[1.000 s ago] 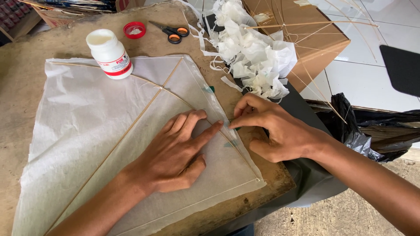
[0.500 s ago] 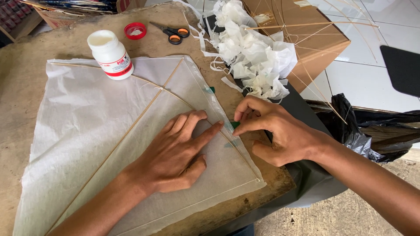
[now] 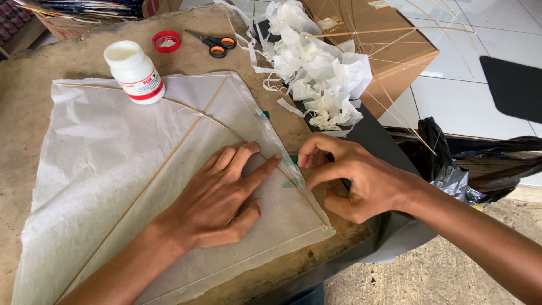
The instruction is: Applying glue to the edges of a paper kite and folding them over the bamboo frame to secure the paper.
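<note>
**Thin white paper, bamboo sticks, hands at the right edge**

Your kite (image 3: 113, 169) lies flat on the worn brown table (image 3: 34, 73): thin, crinkly, see-through white paper over slim bamboo sticks, one straight and one bowed, crossing near the top. Your left hand (image 3: 217, 197) is spread flat on the paper, fingers straight, clamped on nothing, forefinger reaching to the right edge. Your right hand (image 3: 350, 178) sits just beside that edge, thumb and forefinger pinched together on it next to a small green bit; I can't tell whether they're gripping the paper fold or just pressing it.

Behind the kite: a round white glue jar (image 3: 134, 70) with a red band, its red lid (image 3: 166, 41) lying apart, orange-handled scissors (image 3: 213, 44), a fluffy heap of white scraps (image 3: 316, 73), a cardboard box (image 3: 389, 51).

Versus half a second ago: your right hand's fingertips have slid a little down the edge, toward the left forefinger. Left hand hasn't moved.
</note>
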